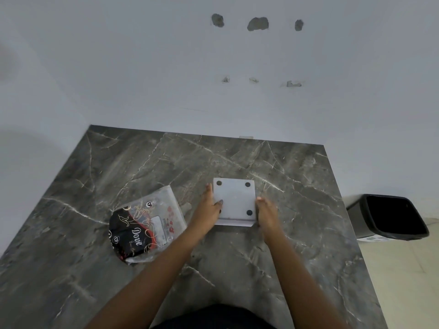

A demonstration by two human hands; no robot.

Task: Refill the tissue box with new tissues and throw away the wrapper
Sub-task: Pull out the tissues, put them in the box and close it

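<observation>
A white square tissue box lies upside down on the dark marble table, its base with small black round feet facing up. My left hand grips its left side, thumb resting on the base. My right hand presses against its right side. A plastic-wrapped tissue pack, black and clear with "Dove" printed on it, lies flat on the table to the left of my left forearm, untouched.
A black open waste bin stands on the pale floor just past the table's right edge. A white wall with patched holes runs along the table's far edge.
</observation>
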